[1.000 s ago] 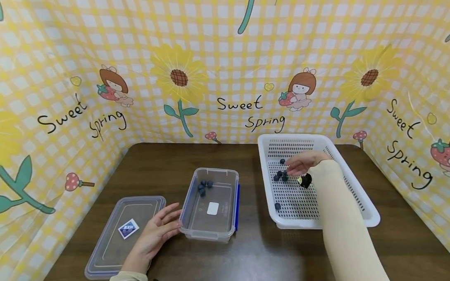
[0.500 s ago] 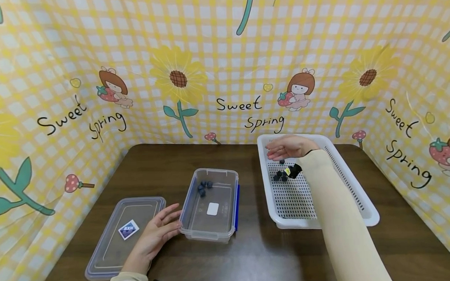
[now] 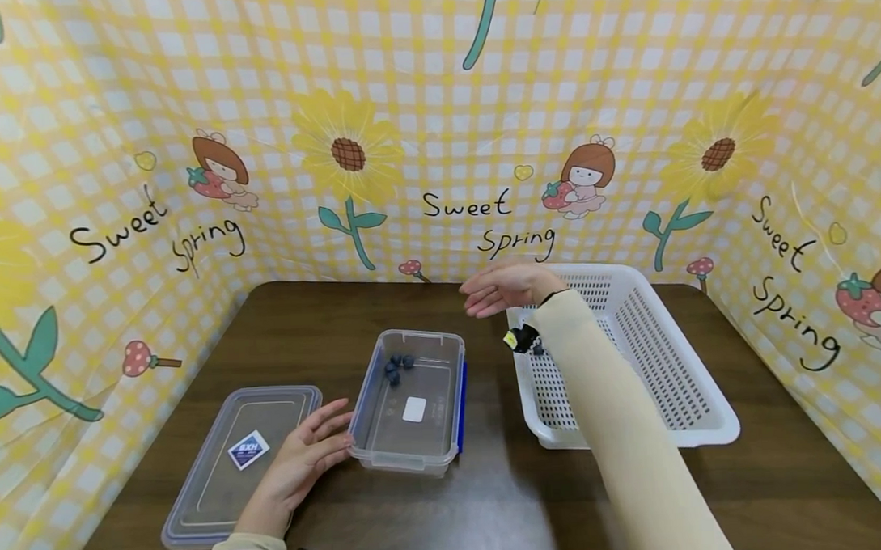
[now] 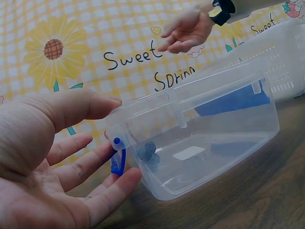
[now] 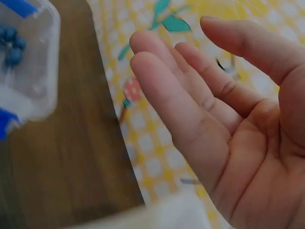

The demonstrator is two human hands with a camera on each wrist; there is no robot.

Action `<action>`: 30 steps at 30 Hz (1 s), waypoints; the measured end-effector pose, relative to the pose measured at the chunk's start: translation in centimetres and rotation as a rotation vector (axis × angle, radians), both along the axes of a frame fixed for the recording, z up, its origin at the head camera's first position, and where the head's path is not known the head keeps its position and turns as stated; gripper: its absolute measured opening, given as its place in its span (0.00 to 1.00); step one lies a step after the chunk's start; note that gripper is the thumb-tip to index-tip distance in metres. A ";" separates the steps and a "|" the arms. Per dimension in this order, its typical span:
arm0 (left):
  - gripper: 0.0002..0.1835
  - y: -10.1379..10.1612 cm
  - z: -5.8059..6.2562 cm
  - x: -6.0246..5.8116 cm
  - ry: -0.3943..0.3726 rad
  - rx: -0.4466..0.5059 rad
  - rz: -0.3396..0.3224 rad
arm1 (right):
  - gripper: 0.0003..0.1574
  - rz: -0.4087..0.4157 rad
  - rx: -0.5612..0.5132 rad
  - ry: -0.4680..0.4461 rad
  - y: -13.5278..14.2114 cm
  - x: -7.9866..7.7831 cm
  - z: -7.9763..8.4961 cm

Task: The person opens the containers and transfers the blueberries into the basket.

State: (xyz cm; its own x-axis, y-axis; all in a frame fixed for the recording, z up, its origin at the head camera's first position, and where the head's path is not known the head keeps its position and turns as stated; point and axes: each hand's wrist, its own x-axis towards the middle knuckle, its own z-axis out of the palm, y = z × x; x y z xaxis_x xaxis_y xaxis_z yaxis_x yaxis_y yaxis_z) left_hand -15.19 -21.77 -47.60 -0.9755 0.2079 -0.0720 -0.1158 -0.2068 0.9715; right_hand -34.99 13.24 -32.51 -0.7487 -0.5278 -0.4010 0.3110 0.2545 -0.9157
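Note:
A clear plastic food box (image 3: 374, 457) holds several blueberries (image 3: 394, 379) at its far left. My left hand (image 3: 308, 458) rests its fingertips against the box's left side; in the left wrist view its thumb tip lies at the rim and the fingers spread around a blue latch (image 4: 118, 161). Past the left edge of a white slotted basket (image 3: 677, 360), my right hand (image 3: 510, 285) is raised, fingers loosely extended. The right wrist view shows the thumb apart from the fingers and nothing in the palm. A blueberry (image 3: 538, 349) shows in the basket beside the wristband; my forearm hides much of the basket floor.
A clear lid (image 3: 215, 485) with a blue-and-white label lies on the brown table (image 3: 485, 508), left of the box and partly behind my left wrist. A yellow checked cloth (image 3: 420, 106) with printed flowers rises around the table's back and sides.
My right hand has moved up and left from over the basket to beyond its left edge. A blueberry seen near the basket's front left a second ago no longer shows. My left hand stays put.

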 end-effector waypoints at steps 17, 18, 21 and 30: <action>0.31 0.0 -0.2 -0.1 -0.004 -0.003 0.007 | 0.24 0.055 0.043 -0.099 -8.3 2.2 -6.1; 0.30 0.0 -0.3 -0.1 0.000 0.001 0.005 | 0.24 0.049 0.045 -0.109 -8.7 2.3 -6.4; 0.28 0.0 -0.3 -0.1 0.009 0.010 0.001 | 0.23 0.027 0.050 -0.136 -9.5 2.5 -7.4; 0.29 0.1 -0.3 -0.1 0.018 0.012 -0.002 | 0.18 -0.021 0.071 -0.184 -11.3 3.2 -9.1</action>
